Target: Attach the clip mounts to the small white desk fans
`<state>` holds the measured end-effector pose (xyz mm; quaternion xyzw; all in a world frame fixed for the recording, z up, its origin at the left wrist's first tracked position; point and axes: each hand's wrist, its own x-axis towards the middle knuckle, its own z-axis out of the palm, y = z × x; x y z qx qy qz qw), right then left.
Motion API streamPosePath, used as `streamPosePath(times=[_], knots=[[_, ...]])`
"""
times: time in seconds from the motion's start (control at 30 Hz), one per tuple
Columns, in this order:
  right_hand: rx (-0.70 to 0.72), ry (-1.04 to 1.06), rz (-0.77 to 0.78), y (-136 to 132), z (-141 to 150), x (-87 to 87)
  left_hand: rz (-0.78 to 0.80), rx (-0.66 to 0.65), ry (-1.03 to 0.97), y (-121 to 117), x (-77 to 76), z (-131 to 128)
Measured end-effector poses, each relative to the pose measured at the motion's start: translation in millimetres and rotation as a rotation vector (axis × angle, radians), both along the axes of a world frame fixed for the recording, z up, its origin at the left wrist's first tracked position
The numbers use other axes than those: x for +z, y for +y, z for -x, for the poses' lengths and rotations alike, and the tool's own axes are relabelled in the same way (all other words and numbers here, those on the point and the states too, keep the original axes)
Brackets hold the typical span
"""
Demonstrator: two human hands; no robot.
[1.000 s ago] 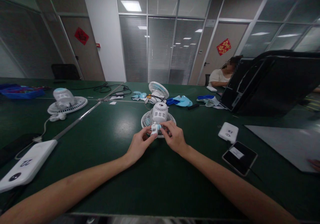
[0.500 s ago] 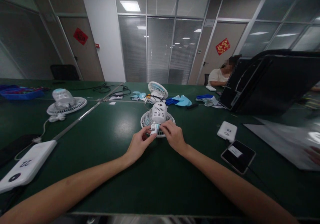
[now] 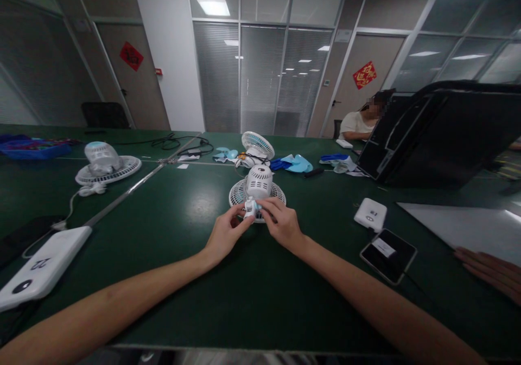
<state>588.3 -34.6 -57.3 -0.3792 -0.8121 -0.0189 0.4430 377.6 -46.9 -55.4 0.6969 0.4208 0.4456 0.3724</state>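
A small white fan (image 3: 259, 181) lies grille-down on the green table in front of me, its round motor housing facing up. At its near side is a small white joint piece (image 3: 249, 209), which my left hand (image 3: 225, 236) pinches between thumb and fingers. My right hand (image 3: 284, 225) is closed at the opposite side of that piece, its fingertips on a small light-blue knob (image 3: 257, 206). The fingers partly cover the knob and the near edge of the grille.
Another fan (image 3: 106, 164) lies grille-down at left, and a third fan (image 3: 257, 147) sits behind mine. Light-blue fan blades (image 3: 300, 163), a power bank (image 3: 370, 214) and a phone (image 3: 388, 255) lie rightward. Another person's hand (image 3: 490, 270) rests at the right edge; someone sits behind the black case (image 3: 448, 137).
My right hand's fingers have shifted slightly around the knob, while my left hand keeps its hold. At the right edge, the other person's hand has come further into view beside the now-flat grey sheet.
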Motion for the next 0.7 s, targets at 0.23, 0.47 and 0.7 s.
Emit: streamPosePath(times=[0.23, 0.47, 0.7], knots=[[-0.057, 0.059, 0.028, 6.3, -1.3, -3.0, 0.007, -0.006, 0.024, -2.8, 3.7, 0.2], [-0.082, 0.063, 0.042, 5.1, 1.3, -1.0, -0.002, 0.0, 0.024, -2.0, 3.0, 0.5], [-0.015, 0.037, 0.028, -0.1, 1.3, 0.2, 0.0, 0.001, 0.004, 0.0, -0.1, 0.6]])
